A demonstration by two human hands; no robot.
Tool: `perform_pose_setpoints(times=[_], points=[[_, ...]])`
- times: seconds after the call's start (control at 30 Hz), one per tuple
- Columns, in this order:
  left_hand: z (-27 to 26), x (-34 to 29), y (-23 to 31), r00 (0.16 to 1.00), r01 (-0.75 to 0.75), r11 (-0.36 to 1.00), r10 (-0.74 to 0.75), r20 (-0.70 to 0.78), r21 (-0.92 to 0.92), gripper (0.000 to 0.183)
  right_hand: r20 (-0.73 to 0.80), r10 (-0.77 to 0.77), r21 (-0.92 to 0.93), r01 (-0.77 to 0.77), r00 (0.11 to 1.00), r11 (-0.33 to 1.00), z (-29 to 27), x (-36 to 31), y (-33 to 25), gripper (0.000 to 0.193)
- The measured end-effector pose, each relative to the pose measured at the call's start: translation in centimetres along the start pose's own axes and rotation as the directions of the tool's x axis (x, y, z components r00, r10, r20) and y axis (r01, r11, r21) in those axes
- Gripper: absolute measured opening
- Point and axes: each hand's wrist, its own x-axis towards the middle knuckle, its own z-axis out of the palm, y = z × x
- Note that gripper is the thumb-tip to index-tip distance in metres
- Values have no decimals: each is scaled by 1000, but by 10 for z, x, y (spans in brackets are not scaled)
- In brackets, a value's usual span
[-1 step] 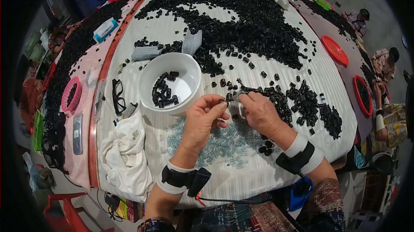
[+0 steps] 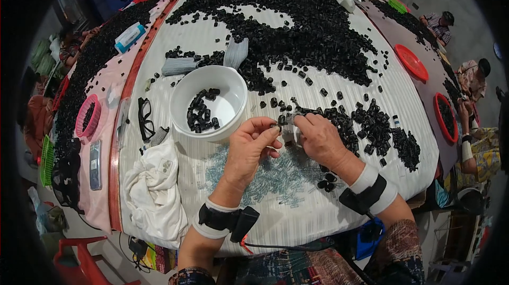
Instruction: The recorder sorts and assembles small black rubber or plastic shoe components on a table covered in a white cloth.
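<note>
Between my left thumb and forefinger a small black cylindrical part (image 2: 276,126) is pinched; my left hand (image 2: 248,150) is just right of a white bowl (image 2: 230,94) holding several black parts (image 2: 199,114). My right hand (image 2: 324,139) meets it from the right, its fingertips closed on a small greyish piece (image 2: 290,118) whose kind I cannot make out. Below both hands lies a scatter of thin bluish-green bits (image 2: 260,179). Loose black parts (image 2: 344,131) lie beside and beyond my right hand.
A large heap of black parts (image 2: 297,36) covers the far table. Grey cloth pieces (image 2: 236,52), eyeglasses (image 2: 146,119) and a crumpled white cloth (image 2: 156,189) lie around the bowl. Red trays (image 2: 411,62) stand on the right table, where other people (image 2: 473,78) sit. A cable (image 2: 286,247) hangs near my lap.
</note>
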Motion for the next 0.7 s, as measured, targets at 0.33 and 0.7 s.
perform_pose_setpoints(times=[0.33,0.7], points=[[6,-7,2,983,21,1000,-20,183,-5,23,-18,219,683,-148,976,715,-49,0,-23,19],[11,-8,-4,976,6,999,-14,218,37,23,-86,253,740,-108,964,664,-47,-7,-31,18]])
